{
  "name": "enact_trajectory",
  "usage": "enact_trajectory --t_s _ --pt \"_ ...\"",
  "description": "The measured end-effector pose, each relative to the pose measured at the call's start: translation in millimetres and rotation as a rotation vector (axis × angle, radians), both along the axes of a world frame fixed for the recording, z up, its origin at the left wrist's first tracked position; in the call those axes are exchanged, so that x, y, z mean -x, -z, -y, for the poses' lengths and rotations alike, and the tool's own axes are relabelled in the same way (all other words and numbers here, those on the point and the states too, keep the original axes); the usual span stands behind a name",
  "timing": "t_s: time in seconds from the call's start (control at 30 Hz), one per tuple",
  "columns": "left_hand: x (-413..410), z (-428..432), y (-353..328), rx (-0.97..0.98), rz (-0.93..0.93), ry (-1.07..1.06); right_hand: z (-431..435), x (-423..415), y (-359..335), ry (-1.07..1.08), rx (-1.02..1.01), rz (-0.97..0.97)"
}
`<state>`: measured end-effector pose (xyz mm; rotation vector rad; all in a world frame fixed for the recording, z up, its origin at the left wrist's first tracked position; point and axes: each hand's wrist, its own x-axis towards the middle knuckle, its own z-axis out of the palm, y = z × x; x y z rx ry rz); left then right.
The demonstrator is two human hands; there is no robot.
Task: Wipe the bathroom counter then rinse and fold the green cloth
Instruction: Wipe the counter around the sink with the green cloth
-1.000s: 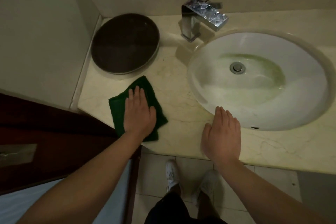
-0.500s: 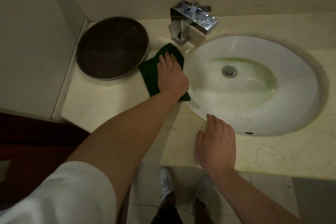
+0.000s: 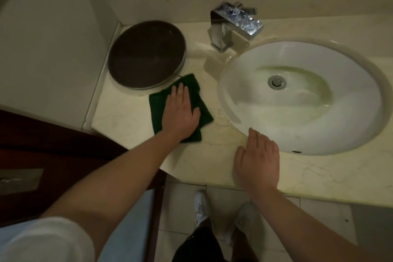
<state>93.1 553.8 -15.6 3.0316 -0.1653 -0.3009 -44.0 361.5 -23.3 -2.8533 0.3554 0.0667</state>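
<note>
Left of the sink (image 3: 361, 125) we've got our left hand (image 3: 180, 112), fingers together, flat on the green cloth (image 3: 157, 108) on the worktop (image 3: 119, 117), right hand (image 3: 257, 161) also flat, and another push toward 11 o'clock could bump the dark tray (image 3: 146, 55).

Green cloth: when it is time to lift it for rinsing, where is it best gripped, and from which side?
Probably pinch the green cloth at its free corner nearest the sink, coming from the right: it lies flat, with the left hand pressing its middle.
</note>
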Motion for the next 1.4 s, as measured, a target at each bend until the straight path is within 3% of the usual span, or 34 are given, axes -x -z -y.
enact_trajectory --t_s 0.23,0.4,0.53,0.63,0.7,0.77,0.87,0.97,1.07,1.17,1.33,1.4 --pt "-42.2 70.3 0.4 -0.005 0.034 -0.095 0.9 0.0 5.4 0.004 0.009 0.015" --pt "21.7 96.4 0.6 0.003 0.031 0.108 2.9 1.3 4.5 -0.024 0.026 -0.029" --pt "67.9 75.8 -0.3 0.169 -0.009 0.350 7.1 1.1 7.5 -0.080 0.043 -0.066" --pt "89.3 46.9 -7.3 0.280 -0.113 0.470 12.7 4.0 2.6 -0.052 -0.088 -0.008" --pt "104.1 24.2 -17.6 0.554 -0.193 0.342 10.4 3.6 -12.0 -0.009 -0.231 0.093" --pt "111.8 -1.2 -23.1 0.753 -0.082 0.051 -6.4 -1.5 -31.6 -0.045 -0.288 0.203" --pt "100.5 -41.1 -16.2 0.517 0.166 -0.186 -57.8 -11.4 -40.6 -0.278 -0.196 0.147" --pt "81.0 -68.6 -4.9 0.222 0.116 -0.305 -97.7 -20.1 -21.5 -0.290 -0.089 -0.020" --pt "78.6 -84.0 2.5 0.161 0.051 -0.301 -115.4 -31.1 -9.5 -0.236 -0.011 -0.054" --pt "79.0 -98.5 -5.8 0.385 0.041 -0.319 -135.7 -51.5 -11.7 -0.288 0.002 -0.061" --pt "74.0 -122.3 -30.7 1.062 0.091 -0.765 -193.0 -89.9 -11.5 -0.545 -0.021 -0.064" --pt "66.5 -134.8 -32.7 1.150 0.151 -0.847 -223.6 -97.9 -11.9 -0.666 -0.025 -0.030"
